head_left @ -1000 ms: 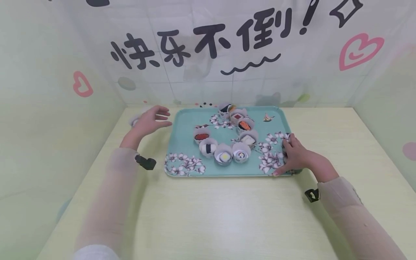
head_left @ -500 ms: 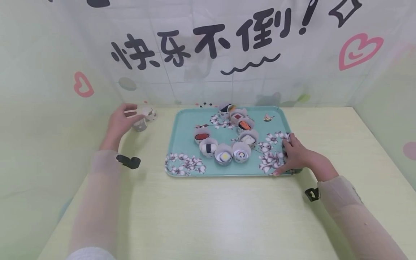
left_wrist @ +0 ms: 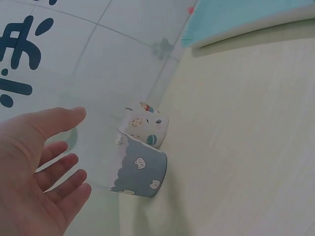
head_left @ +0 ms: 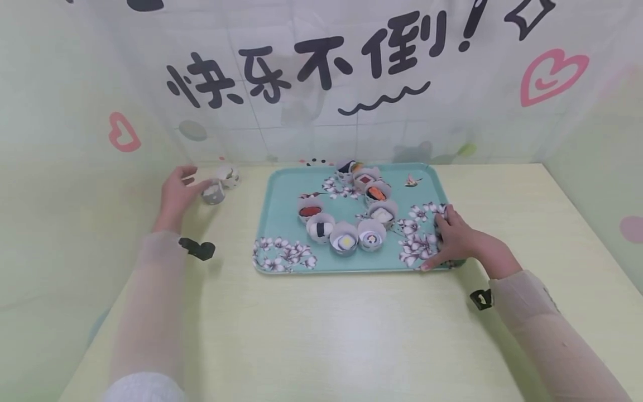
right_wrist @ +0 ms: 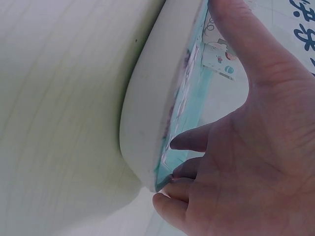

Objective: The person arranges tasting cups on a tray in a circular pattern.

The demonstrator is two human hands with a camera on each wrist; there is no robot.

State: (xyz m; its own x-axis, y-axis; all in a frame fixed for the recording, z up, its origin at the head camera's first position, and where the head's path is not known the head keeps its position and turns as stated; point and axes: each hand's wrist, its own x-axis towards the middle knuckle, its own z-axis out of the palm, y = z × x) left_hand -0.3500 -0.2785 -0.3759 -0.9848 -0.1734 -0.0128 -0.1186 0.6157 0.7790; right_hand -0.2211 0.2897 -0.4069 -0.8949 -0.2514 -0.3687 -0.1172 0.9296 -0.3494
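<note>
My left hand (head_left: pixel 177 195) is at the back left of the table, beside a grey paper baking cup (head_left: pixel 214 192) with white bear prints. In the left wrist view its fingers (left_wrist: pixel 69 184) are spread, a gap away from that cup. Just behind stands a white printed paper cup (left_wrist: pixel 150 129). My right hand (head_left: pixel 457 240) rests across the front right corner of a turquoise floral tray (head_left: pixel 286 190), thumb on the front rim, fingers along the right rim. On the tray, paper cups hold toy sushi, such as a red-topped piece (head_left: pixel 310 211) and an orange-topped piece (head_left: pixel 375 193).
The sushi cups form a curved line, ending with a white piece with a dark band (head_left: pixel 320 229) and a yellow-centred piece (head_left: pixel 346 242). A wall sheet with black characters (head_left: pixel 321 61) closes off the table's back. A pale side wall (head_left: pixel 75 223) stands close on my left.
My left hand has moved left from beside the tray to the two cups, fingers still spread. The view shifts slightly. My right hand stays at the tray's corner.
</note>
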